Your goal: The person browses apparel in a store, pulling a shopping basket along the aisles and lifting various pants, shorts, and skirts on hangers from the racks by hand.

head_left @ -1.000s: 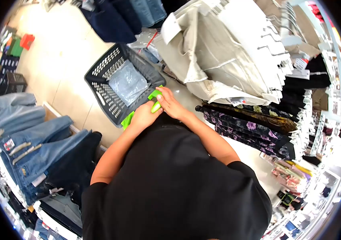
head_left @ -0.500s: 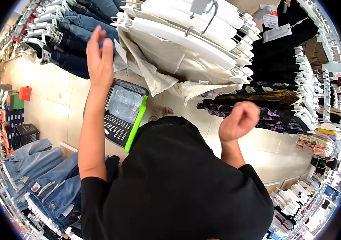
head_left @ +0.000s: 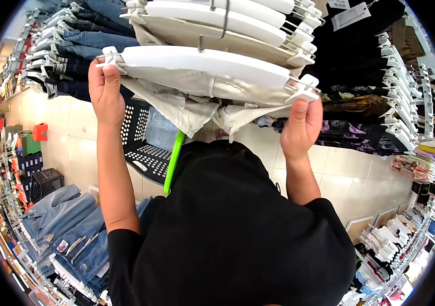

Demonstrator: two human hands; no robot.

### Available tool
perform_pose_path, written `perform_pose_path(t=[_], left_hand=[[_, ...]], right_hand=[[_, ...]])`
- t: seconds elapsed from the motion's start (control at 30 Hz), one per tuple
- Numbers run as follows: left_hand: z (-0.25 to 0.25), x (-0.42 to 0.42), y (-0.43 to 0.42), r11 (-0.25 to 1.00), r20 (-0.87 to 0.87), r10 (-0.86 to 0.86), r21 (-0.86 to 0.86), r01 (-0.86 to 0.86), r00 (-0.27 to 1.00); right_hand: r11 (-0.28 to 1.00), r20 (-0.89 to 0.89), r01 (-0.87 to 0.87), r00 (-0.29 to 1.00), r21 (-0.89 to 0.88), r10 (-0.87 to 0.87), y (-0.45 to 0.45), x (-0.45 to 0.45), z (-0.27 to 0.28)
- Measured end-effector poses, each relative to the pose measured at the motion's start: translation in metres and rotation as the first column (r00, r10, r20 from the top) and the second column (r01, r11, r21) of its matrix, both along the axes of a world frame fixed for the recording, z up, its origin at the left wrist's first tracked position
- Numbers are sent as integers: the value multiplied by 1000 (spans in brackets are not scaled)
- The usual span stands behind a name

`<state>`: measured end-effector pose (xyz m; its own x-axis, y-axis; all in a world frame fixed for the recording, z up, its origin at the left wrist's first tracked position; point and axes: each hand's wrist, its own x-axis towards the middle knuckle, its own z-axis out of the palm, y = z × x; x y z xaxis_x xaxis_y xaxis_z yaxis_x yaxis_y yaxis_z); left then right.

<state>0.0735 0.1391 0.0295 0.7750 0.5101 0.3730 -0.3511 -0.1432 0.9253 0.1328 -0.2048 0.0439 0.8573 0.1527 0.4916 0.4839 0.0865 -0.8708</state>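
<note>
A white clip hanger (head_left: 207, 66) carries cream pants (head_left: 176, 104) with an open waistband, in front of a row of similar hangers. My left hand (head_left: 108, 97) is closed around the clip at the hanger's left end, thumb on the near side. At the other end, my right hand (head_left: 301, 127) pinches the right clip from below. The hanger's metal hook (head_left: 222, 30) rises from its middle. Below the pants, partly covered by them, a dark basket (head_left: 148, 160) with a green handle (head_left: 174, 162) holds something in clear plastic (head_left: 161, 130).
Dark and blue jeans (head_left: 82, 43) hang at the upper left. On the right are black and floral garments (head_left: 360, 137) on white hangers. Folded blue jeans (head_left: 74, 234) lie at the lower left. A red bucket (head_left: 39, 132) stands on the tiled floor.
Both hands have gone from free in the air to gripping the front hanger's two ends. That hanger with the cream pants has come nearer, apart from the row behind.
</note>
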Motion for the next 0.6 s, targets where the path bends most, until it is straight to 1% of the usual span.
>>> perform_pose_path(t=[0.03, 0.1, 0.17, 0.2, 0.23, 0.3, 0.33, 0.4, 0.5, 0.53, 0.6], left_hand=[[3, -4, -2, 1000, 5, -14, 11, 14, 1000], [13, -9, -10, 999, 29, -33, 21, 33, 999], [25, -16, -23, 998, 126, -58, 27, 55, 990], [27, -19, -25, 997, 128, -41, 66, 33, 991], [29, -23, -25, 994, 140, -74, 92, 62, 987], [32, -35, -25, 991, 89, -101, 93, 93, 991], [33, -38, -24, 992, 95, -99, 86, 91, 991], [34, -43, -21, 984, 74, -125, 134, 115, 989], [31, -47, -18, 987, 135, -126, 114, 111, 983], [30, -49, -17, 985, 162, -158, 98, 143, 974], [26, -51, -17, 980, 146, -191, 89, 179, 971]], right_hand=[[1000, -18, 20, 1000, 4, -20, -4, 0, -4], [999, 13, 45, 999, 15, -45, -7, -6, 3], [998, -13, 40, 999, 53, -40, -13, -14, 7], [997, -17, 44, 999, 60, -43, -17, -18, 9], [997, -22, 47, 999, 67, -46, -19, -20, 11], [993, -47, 51, 998, 106, -46, -21, -26, 17], [992, -56, 44, 998, 116, -38, -19, -29, 23], [990, -82, 33, 996, 134, -22, -18, -32, 28], [993, -18, 55, 998, 109, -53, -16, -41, 34], [995, 22, 47, 999, 90, -50, -17, -46, 36], [993, 9, 70, 997, 91, -71, -23, -59, 33]])
